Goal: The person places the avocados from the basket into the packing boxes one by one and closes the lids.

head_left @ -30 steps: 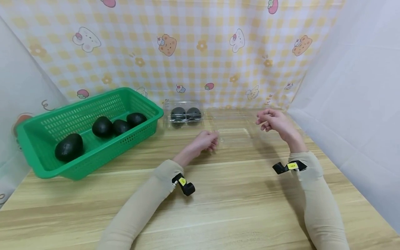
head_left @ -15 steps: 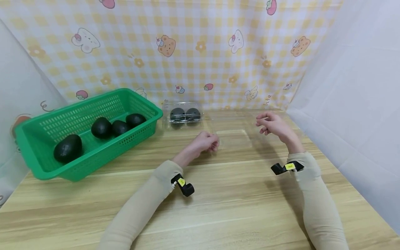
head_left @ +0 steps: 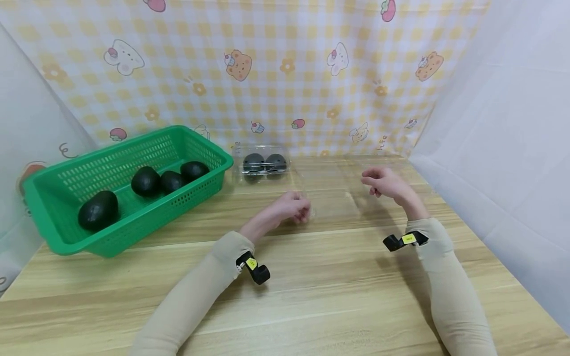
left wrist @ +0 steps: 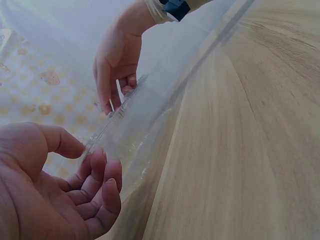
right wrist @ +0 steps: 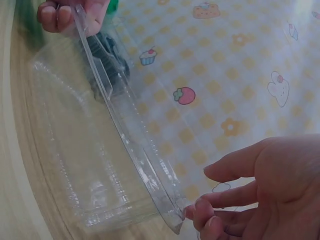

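Observation:
A see-through plastic clamshell box (head_left: 336, 205) lies on the wooden table between the two hands; its clear walls make its outline hard to follow. My left hand (head_left: 289, 206) pinches the box's rim at the left end between thumb and fingers, as the left wrist view shows. At the other end, my right hand (head_left: 387, 185) touches the rim's corner with curved fingertips. Its thumb stands apart from the plastic in the right wrist view, where the rim (right wrist: 122, 132) runs from one hand to the other.
To the left, a green basket (head_left: 196, 190) holds several dark avocados (head_left: 99, 210). Another clear box (head_left: 238, 170) with dark round fruit (head_left: 254, 163) stands at the back, before the checked cloth (head_left: 285, 89). White sheeting (head_left: 498, 123) closes the right side.
My left hand has shifted slightly left and nearer the front edge. My right hand has moved slightly left and down, its fingers drawn closer together. The box's front edge sits a little nearer.

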The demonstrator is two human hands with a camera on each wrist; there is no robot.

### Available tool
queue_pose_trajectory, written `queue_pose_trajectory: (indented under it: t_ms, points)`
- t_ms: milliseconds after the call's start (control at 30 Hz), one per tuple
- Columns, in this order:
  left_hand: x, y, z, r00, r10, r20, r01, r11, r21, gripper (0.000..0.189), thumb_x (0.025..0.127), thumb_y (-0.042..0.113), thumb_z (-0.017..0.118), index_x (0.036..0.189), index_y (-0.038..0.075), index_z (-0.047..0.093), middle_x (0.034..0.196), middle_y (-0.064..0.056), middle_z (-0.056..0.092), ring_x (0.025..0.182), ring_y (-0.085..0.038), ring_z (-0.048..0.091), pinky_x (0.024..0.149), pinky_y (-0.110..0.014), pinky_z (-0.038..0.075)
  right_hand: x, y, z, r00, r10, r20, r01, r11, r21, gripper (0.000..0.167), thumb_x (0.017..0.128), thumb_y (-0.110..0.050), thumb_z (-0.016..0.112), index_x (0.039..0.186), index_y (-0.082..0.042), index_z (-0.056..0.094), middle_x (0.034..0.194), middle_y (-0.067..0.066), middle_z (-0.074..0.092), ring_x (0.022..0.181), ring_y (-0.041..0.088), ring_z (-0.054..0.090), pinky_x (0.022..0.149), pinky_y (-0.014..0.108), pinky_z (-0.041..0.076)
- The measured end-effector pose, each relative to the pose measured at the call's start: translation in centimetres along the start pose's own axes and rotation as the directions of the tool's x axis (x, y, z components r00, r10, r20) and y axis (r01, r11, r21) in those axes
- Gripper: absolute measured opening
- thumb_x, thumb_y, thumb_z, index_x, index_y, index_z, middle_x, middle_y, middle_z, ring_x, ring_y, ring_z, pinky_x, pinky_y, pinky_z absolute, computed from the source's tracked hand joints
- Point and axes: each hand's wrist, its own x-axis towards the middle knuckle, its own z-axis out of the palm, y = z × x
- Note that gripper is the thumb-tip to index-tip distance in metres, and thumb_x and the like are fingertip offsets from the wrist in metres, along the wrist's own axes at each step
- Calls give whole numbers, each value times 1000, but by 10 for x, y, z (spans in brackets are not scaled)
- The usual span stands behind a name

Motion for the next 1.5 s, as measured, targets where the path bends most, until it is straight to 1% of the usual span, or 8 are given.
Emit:
queue_pose_trajectory:
  t_ms: [167,267,533,600,767,1067,1200,1500]
  points:
    - [-5,-1,-3,999,5,38,-5,1000,15,13,92,3,50,82,3,57,75,-10,62,67,-17,58,63,-25,50,2,1,3,1000,-10,15,10,999,-31,49,107,-14,49,141,20,39,87,9,58,61,10,49,57,27,44]
    - [-8,-1,-5,998,13,65,-15,999,37,15,92,4,49,80,2,58,76,-10,63,67,-18,59,63,-26,51,2,1,3,1000,-16,21,16,999,-41,45,107,-13,49,137,20,45,78,3,55,58,8,45,55,25,41]
    - [-18,0,-10,993,-3,119,-7,996,85,17,95,7,49,81,1,59,77,-10,65,71,-18,61,66,-26,52,3,1,8,1000,-20,8,20,995,-102,33,106,-12,50,118,17,62,87,20,67,54,8,47,55,28,43]
    - [-21,0,-11,991,-9,130,-3,996,92,16,96,8,49,85,1,59,79,-11,65,72,-18,62,67,-26,52,3,0,10,1000,-12,-1,12,993,-119,32,105,-12,53,113,16,65,89,20,70,56,9,50,56,28,46]
    - [-26,-2,-15,984,-20,177,4,996,90,15,96,8,50,87,1,60,81,-10,64,73,-18,61,67,-25,52,3,-2,14,999,33,-20,-35,989,-143,30,104,-11,56,107,16,68,75,12,69,56,9,53,56,28,49]
    - [-33,-1,-21,966,-1,258,-19,997,72,19,99,10,51,84,2,59,78,-7,60,71,-16,58,65,-24,49,0,-2,16,999,51,-17,-53,987,-154,29,104,-11,57,103,16,68,74,12,68,57,10,55,56,28,50]
    - [-36,-2,-24,971,-14,238,0,998,59,16,102,14,53,90,3,58,80,-6,59,72,-17,61,67,-25,51,0,0,16,998,56,-22,-58,987,-147,30,104,-12,57,105,16,68,76,13,69,59,13,58,58,29,51]
    - [-31,-5,-26,996,-28,82,29,1000,-6,21,107,22,51,100,2,55,81,-6,62,71,-17,63,70,-28,53,1,0,22,998,67,3,-66,996,-66,29,103,-11,59,112,17,65,84,15,71,63,11,60,59,26,53]
